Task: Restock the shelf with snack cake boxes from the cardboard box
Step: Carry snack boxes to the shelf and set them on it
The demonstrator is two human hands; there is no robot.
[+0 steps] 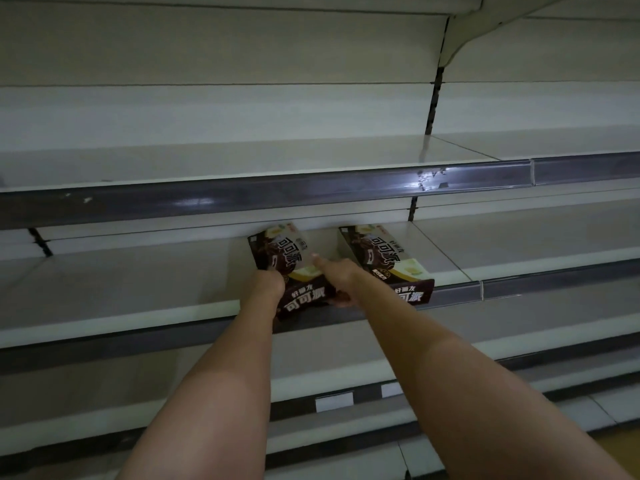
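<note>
Two brown-and-white snack cake boxes lie flat on the middle shelf. The left snack cake box overhangs the shelf's front edge, and both my hands hold it. My left hand grips its left side. My right hand grips its right side, thumb on top and fingers under the front end. The right snack cake box rests beside it, touching no hand, partly hidden by my right forearm. The cardboard box is out of view.
White metal shelves run above and below, all bare, with grey price rails along their fronts. A slotted upright divides the bays. Two white label tags sit on a lower rail.
</note>
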